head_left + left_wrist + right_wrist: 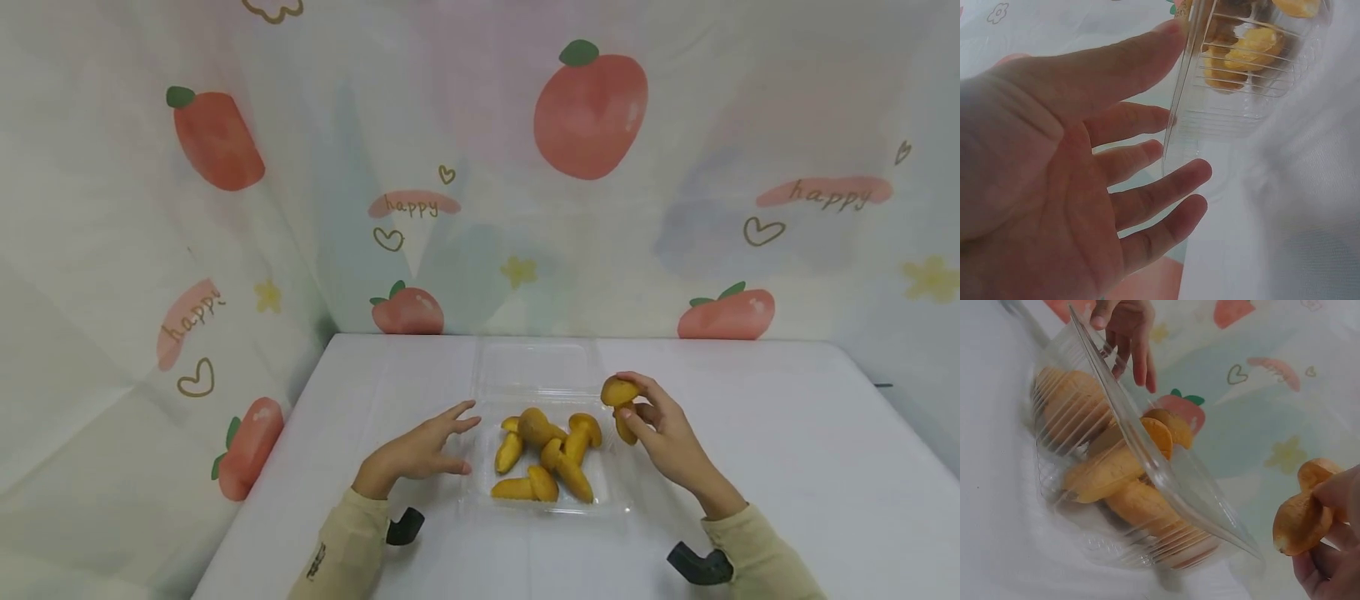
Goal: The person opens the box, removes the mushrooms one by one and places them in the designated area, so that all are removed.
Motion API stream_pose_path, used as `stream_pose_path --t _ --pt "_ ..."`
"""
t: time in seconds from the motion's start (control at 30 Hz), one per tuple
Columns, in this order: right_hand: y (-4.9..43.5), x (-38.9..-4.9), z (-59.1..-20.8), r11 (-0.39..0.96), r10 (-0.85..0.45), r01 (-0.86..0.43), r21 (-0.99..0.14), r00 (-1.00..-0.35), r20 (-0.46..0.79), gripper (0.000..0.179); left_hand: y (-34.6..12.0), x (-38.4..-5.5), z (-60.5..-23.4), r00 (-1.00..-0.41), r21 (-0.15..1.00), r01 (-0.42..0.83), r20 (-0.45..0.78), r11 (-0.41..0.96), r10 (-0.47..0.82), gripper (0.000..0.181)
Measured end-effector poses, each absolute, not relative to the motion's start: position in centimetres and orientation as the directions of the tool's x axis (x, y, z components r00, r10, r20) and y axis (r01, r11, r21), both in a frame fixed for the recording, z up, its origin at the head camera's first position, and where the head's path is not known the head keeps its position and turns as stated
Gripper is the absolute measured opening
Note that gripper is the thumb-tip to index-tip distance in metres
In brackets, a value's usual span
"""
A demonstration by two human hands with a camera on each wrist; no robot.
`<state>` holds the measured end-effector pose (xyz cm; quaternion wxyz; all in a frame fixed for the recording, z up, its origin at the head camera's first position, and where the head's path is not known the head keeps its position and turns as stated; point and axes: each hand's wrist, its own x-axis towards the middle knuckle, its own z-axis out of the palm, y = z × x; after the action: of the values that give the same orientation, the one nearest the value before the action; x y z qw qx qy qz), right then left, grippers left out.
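My right hand pinches a yellow-brown mushroom by its stem, cap upward, just beyond the right rim of a clear plastic box. In the right wrist view the same mushroom shows between thumb and fingers. Several more mushrooms lie loosely inside the box, some resting on each other. At the box's left side is my left hand, its fingers spread and holding nothing. In the left wrist view its thumb and fingertips are right at the box's side.
The box's clear lid lies folded back behind it on the white table. A printed cloth with fruit pictures hangs behind and at the left. Black curved pieces show at both sleeves.
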<state>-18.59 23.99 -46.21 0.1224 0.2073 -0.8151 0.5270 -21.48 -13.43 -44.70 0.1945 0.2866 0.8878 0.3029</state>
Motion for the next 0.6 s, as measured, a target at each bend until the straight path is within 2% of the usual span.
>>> stream_pose_path --t 0.37,0.6 --pt "25.4 -19.0 -46.6 0.415 -0.163 -0.453 -0.789 -0.890 0.426 0.065 -13.5 -21.4 -44.5 -0.767 0.662 0.369 -0.180 0.653 0.616 0.074" --pt "26.9 -19.5 -47.1 0.455 -0.152 -0.421 -0.784 -0.905 0.398 0.068 -13.5 -21.7 -44.8 -0.751 0.650 0.410 -0.159 0.640 0.641 0.075"
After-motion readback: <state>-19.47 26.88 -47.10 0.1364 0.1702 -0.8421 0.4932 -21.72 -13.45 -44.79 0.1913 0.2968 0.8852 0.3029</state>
